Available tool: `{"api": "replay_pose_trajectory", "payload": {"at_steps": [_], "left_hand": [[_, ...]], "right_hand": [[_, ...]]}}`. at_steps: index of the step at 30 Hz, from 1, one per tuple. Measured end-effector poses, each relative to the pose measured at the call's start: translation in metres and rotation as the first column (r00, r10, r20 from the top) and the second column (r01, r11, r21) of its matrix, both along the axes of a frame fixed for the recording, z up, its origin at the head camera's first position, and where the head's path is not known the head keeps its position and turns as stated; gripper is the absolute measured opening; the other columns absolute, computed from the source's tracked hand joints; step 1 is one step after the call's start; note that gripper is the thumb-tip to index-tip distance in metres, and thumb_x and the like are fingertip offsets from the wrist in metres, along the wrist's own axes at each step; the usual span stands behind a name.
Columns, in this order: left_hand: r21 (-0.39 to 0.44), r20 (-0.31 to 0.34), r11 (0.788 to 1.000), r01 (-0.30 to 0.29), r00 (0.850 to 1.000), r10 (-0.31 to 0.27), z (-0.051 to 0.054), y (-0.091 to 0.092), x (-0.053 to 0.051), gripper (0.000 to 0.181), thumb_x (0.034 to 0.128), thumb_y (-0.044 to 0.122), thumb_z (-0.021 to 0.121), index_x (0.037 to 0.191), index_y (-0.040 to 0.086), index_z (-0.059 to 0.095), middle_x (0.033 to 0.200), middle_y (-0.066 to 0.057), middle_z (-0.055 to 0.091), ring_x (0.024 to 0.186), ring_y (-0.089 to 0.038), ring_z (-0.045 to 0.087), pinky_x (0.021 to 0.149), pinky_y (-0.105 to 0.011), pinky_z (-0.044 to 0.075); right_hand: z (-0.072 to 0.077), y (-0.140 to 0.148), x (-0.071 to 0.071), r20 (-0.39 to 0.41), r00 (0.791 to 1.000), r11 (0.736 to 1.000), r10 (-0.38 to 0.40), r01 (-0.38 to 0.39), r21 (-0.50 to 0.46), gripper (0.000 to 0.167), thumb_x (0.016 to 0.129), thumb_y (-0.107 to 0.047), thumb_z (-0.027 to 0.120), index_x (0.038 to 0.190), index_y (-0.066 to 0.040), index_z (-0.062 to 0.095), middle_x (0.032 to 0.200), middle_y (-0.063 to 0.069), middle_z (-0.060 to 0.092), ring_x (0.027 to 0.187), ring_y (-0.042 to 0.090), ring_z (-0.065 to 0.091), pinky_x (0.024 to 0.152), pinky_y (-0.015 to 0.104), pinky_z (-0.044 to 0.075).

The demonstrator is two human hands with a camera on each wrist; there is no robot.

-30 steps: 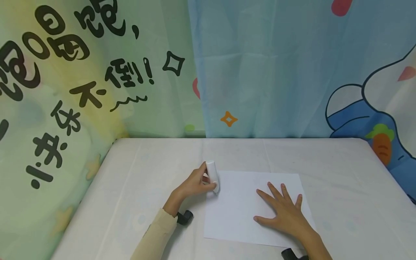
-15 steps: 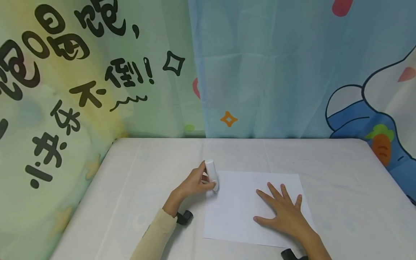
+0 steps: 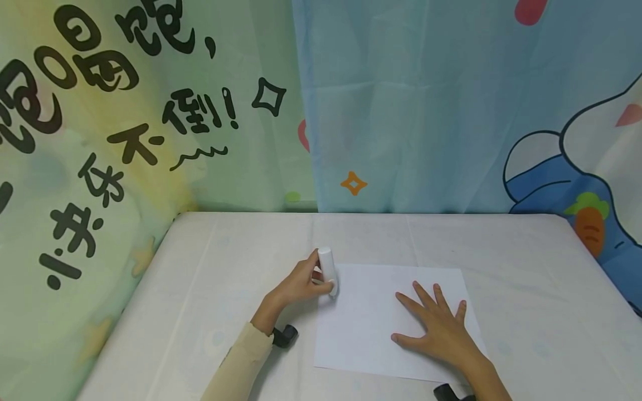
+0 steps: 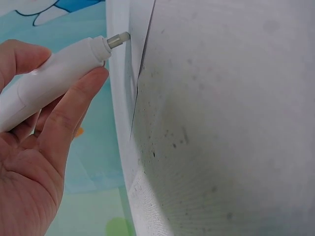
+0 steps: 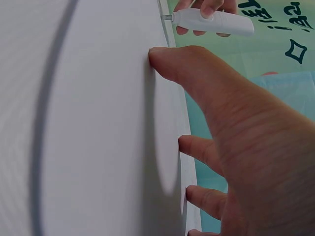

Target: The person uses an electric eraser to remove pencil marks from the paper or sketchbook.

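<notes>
In the head view my left hand [image 3: 298, 284] grips a white electric eraser [image 3: 327, 266] between thumb and fingers, over the left edge of a white sheet of paper [image 3: 358, 334]. The left wrist view shows the eraser's metal collar and pale tip [image 4: 125, 36], at or very near the paper; I cannot tell whether it touches. My right hand [image 3: 441, 331] rests on the right part of the paper with fingers spread. In the right wrist view its thumb [image 5: 182, 61] and fingertips touch the sheet. I see no marks on the paper in the head view.
A white-covered table [image 3: 241, 245] lies under the paper. Behind and to the left hang printed curtains [image 3: 401, 111] with black lettering and cartoon shapes. A black wrist camera [image 3: 286, 336] sits on the left wrist, and another [image 3: 446, 392] on the right.
</notes>
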State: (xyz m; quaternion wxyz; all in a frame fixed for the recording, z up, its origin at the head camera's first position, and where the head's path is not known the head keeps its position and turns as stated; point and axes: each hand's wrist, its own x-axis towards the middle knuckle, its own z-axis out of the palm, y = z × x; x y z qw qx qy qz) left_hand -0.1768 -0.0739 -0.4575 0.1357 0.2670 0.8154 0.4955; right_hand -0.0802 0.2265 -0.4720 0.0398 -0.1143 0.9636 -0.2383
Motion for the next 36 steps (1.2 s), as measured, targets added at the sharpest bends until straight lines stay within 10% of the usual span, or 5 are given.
{"api": "replay_pose_trajectory", "payload": {"at_steps": [36], "left_hand": [[-0.011, 0.000, 1.000, 0.025, 1.000, -0.025, 0.0005, 0.0003, 0.0007, 0.048, 0.0875, 0.003, 0.064, 0.127, -0.004, 0.038, 0.110, -0.020, 0.058, 0.097, -0.031, 0.065, 0.078, -0.030, 0.056]], "right_hand": [[0.0006, 0.0016, 0.0008, 0.000, 1.000, 1.000, 0.016, -0.016, -0.027, 0.082, 0.074, -0.059, 0.074, 0.142, -0.018, 0.050, 0.153, 0.025, 0.029, 0.139, 0.060, 0.010, 0.094, 0.085, -0.004]]}}
